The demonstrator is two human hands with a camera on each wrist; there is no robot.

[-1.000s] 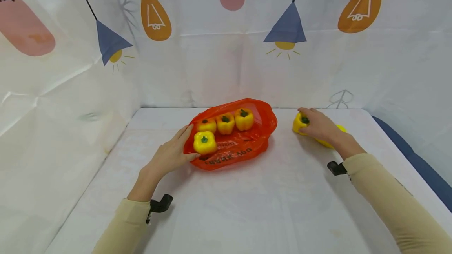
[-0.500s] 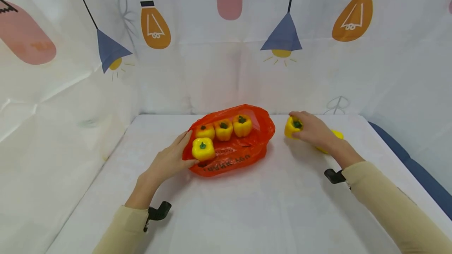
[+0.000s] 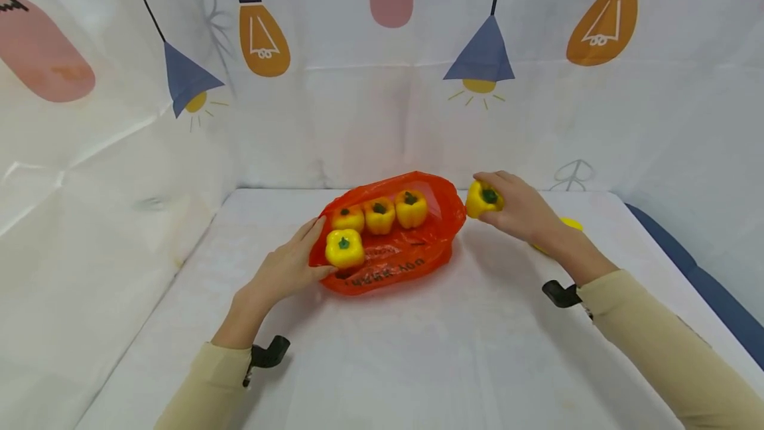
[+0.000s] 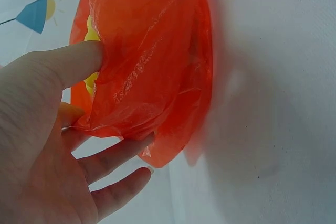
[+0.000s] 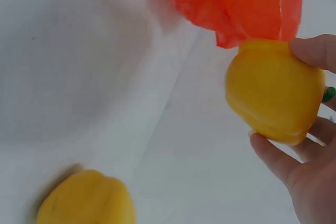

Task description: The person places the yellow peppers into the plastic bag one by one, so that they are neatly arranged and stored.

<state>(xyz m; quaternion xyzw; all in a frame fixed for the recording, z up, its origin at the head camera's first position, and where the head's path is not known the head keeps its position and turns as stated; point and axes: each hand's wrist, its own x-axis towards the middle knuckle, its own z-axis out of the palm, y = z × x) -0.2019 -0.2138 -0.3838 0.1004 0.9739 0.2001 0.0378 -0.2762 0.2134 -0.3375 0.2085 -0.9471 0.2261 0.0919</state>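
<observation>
In the head view a red plastic bag (image 3: 438, 241) lies with its mouth spread, and several yellow bell peppers (image 3: 412, 210) show inside it. My left hand (image 3: 286, 264) holds the bag's left rim. In the left wrist view the thumb hooks over the rim, with the fingers against the outside of the bag (image 4: 152, 72). My right hand (image 3: 513, 208) grips another yellow bell pepper (image 3: 482, 199), raised beside the bag's right edge. The right wrist view shows thumb and fingertips round this pepper (image 5: 275, 90).
One more yellow bell pepper (image 3: 572, 223) sits on the white table (image 3: 430, 357), partly hidden behind the right wrist; the right wrist view shows part of it. A white printed cloth (image 3: 358, 111) hangs behind. Something dark blue (image 3: 692, 264) stands past the right edge.
My right hand has lifted the bell pepper and carried it left, up to the bag's right edge. The left hand keeps its place on the rim.
</observation>
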